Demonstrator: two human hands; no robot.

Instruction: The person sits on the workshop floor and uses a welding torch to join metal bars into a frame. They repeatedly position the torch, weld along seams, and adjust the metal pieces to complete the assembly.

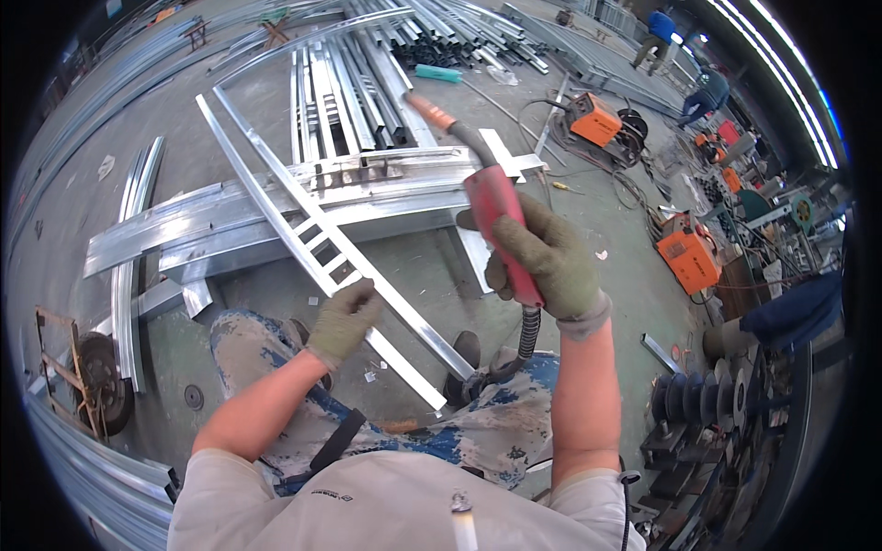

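At the lower centre, paint-spattered trousers (pixel 478 432) stand on a grey concrete floor (pixel 606 275). The gloved left hand (pixel 344 317) is closed on the near end of a ladder-like steel frame (pixel 312 230), which runs to the upper left across stacked galvanised channels (pixel 184 225). The gloved right hand (pixel 542 257) is wrapped round a red welding torch (pixel 496 216) at centre. Orange welding machines (pixel 689 257) sit right and upper right. Beyond lie tube bundles (pixel 441 41); a stooping person (pixel 657 32) is small and indistinct. The racks at right are cut off.

free: concrete floor (pixel 588 239) right | blocked: steel frame (pixel 312 230), stacked channels (pixel 358 92) ahead
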